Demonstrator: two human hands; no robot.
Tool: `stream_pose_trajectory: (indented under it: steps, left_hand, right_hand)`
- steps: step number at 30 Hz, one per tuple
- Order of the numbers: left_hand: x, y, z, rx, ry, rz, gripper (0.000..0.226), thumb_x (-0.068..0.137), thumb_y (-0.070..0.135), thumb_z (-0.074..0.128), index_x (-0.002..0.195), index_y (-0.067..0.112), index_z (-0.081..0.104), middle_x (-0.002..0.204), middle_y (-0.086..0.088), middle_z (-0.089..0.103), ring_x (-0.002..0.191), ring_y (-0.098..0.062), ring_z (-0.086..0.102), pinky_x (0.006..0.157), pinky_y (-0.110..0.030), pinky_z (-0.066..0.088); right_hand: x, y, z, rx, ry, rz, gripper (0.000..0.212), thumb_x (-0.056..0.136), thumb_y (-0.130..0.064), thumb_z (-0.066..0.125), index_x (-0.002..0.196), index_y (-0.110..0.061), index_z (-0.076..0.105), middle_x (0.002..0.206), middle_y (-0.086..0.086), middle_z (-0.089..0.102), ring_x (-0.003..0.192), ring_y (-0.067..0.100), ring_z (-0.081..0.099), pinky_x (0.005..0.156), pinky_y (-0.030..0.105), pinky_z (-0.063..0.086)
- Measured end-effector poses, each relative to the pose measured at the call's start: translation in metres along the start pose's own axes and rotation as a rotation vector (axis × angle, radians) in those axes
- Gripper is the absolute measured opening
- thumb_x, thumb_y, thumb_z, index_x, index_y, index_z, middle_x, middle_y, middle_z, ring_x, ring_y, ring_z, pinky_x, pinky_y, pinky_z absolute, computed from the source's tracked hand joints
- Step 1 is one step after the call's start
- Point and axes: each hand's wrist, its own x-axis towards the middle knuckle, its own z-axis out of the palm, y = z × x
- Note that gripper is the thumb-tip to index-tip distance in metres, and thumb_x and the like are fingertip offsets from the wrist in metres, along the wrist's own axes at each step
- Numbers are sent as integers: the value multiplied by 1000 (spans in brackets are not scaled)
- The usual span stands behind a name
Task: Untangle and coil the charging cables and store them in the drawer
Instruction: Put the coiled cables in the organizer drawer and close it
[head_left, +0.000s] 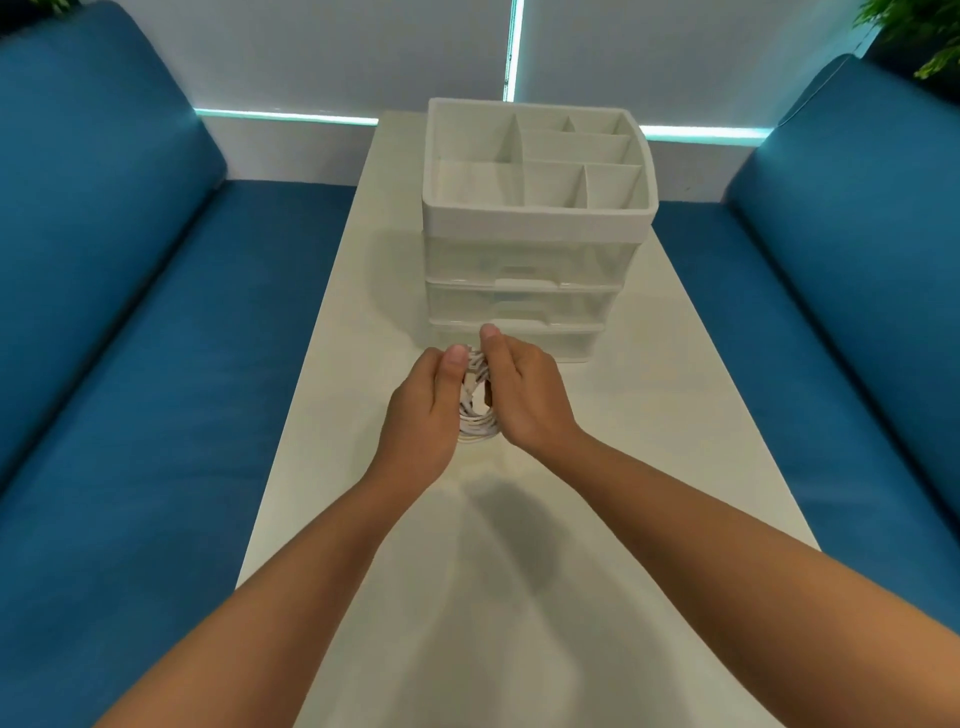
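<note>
Your left hand (423, 415) and right hand (524, 395) both grip the coiled cable (475, 410) above the desk (597, 467) middle; next, open a drawer (524, 304).

A drawer organiser (530, 270) stands on the far part of a table (467, 571), a divided tray (535, 208) on top. Near of it, the left hand (421, 415) and right hand (524, 395) flank coiled cables (475, 410). Sofas (130, 312) lie left and right.
</note>
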Motion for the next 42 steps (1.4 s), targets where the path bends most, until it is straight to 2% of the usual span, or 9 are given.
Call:
stream_pose_trajectory:
  steps: [3,6,12,14,17,23,27,33,42]
  left_hand:
    - [12,-10,-10,-56,109,-62,43,101,49,34,96,15,60,83,3,67,78,-15,63,74,-34,50]
    - [24,-24,-23,-101,206,-139,49,97,60,33,89,17,56,76,7,59,73,-14,54,69,-37,46]
    - [33,-38,-40,-111,249,-184,49,91,69,32,87,27,56,78,4,56,72,-17,50,65,-38,40]
    - [34,-39,-42,-114,240,-179,51,90,70,32,89,25,56,79,2,56,73,-17,50,64,-39,40]
    - [35,-38,-43,-116,235,-177,49,92,68,32,90,25,55,79,3,56,73,-16,50,65,-37,40]
    - [32,-33,-41,-126,196,-192,43,94,67,31,88,33,56,91,-3,63,82,-16,57,74,-39,48]
    - [28,-22,-41,-144,178,-196,43,97,63,31,92,30,57,87,3,61,80,-13,56,74,-36,48]
    - [30,6,-40,-193,137,-147,39,101,52,33,90,24,57,70,11,53,52,4,49,50,-21,41]
    - [45,36,-30,-106,-54,-74,39,102,50,30,105,21,55,81,8,58,58,7,55,50,-12,46]
  right_hand:
    - [25,6,4,118,-8,218,44,101,-39,36,73,-16,61,69,1,62,63,18,58,57,31,46]
    - [55,18,0,473,111,577,26,100,-27,39,99,-10,59,80,6,59,62,19,56,54,27,46]
    - [97,34,-3,891,270,838,26,99,-12,38,120,-9,52,80,8,53,70,21,54,82,31,54]
    - [102,35,-3,1000,314,872,26,98,-10,38,119,-7,52,79,10,53,74,24,55,92,33,54]
    - [100,35,-4,1173,335,894,18,98,-12,38,92,-5,53,76,9,55,68,21,58,82,29,54]
    - [72,35,-7,1316,289,880,30,100,-19,38,76,-9,52,93,7,62,109,25,63,90,32,49]
    - [42,36,-8,1333,286,884,27,99,-16,38,78,-7,52,96,10,63,97,26,66,89,34,50]
    - [13,30,-8,1354,296,889,24,99,-16,39,84,-4,53,97,13,64,92,27,67,86,36,51]
    - [-12,27,-10,1324,295,918,23,97,-12,39,80,-5,53,88,12,62,83,26,68,77,33,54]
